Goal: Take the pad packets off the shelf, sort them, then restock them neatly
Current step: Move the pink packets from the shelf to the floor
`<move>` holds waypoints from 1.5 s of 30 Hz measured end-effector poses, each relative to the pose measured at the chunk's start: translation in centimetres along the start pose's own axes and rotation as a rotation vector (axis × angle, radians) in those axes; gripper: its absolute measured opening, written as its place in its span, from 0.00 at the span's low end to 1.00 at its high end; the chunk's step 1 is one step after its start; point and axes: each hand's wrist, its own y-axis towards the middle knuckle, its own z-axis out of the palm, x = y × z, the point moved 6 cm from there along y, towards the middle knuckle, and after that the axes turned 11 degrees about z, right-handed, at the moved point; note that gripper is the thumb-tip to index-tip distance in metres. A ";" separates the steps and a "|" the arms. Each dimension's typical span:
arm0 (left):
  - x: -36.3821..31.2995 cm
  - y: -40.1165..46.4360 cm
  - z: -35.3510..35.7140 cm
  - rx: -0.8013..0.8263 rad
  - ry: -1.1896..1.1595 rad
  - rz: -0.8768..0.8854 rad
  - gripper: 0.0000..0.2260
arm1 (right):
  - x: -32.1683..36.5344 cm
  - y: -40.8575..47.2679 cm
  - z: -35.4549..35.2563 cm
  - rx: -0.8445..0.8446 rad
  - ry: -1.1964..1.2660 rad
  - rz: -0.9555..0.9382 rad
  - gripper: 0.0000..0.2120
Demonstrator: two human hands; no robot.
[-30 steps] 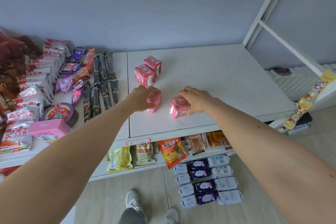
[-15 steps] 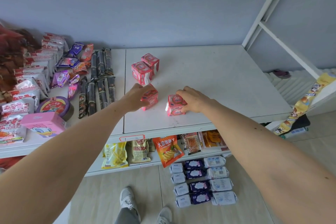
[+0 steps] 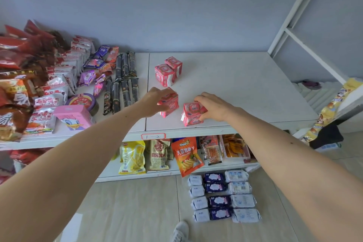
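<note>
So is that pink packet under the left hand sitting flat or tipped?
Tipped. The pink packet leans on one edge, gripped by the left hand, above the shelf.

Left packet [image 3: 169,102] now raised, tilted.

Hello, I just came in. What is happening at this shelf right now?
A person is handling small pink packets on the white shelf. The left hand grips one pink packet, and the right hand holds another pink packet near the shelf's front edge. Two more pink packets stand further back on the shelf. On the floor below, white and purple pad packets lie sorted in neat rows.
</note>
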 end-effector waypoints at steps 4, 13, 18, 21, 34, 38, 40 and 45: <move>-0.7 -3.0 0.0 -0.019 -0.021 -0.006 0.25 | 2.1 -3.2 0.6 -0.010 0.040 -0.010 0.31; -3.5 -12.8 2.5 -0.017 -0.144 0.077 0.27 | 8.0 -12.8 5.1 0.012 0.140 -0.052 0.31; -5.1 -15.8 6.2 0.070 -0.201 0.091 0.26 | 8.0 -16.9 8.9 0.054 0.145 -0.024 0.34; -5.8 -16.8 9.3 0.110 -0.230 0.063 0.26 | 6.9 -18.5 11.6 0.090 0.151 -0.021 0.33; -4.1 -16.3 29.0 0.074 -0.403 -0.039 0.15 | -2.0 -19.6 28.7 0.175 0.303 -0.009 0.28; 1.1 -16.1 38.8 0.111 -0.476 -0.102 0.18 | -4.2 -18.2 37.7 0.162 0.307 0.021 0.29; 4.0 -16.6 43.6 0.101 -0.590 -0.192 0.18 | -5.0 -17.2 42.9 0.155 0.319 0.025 0.28; 10.7 -17.3 56.2 0.131 -0.584 -0.254 0.18 | -7.1 -14.2 57.2 0.151 0.351 0.055 0.25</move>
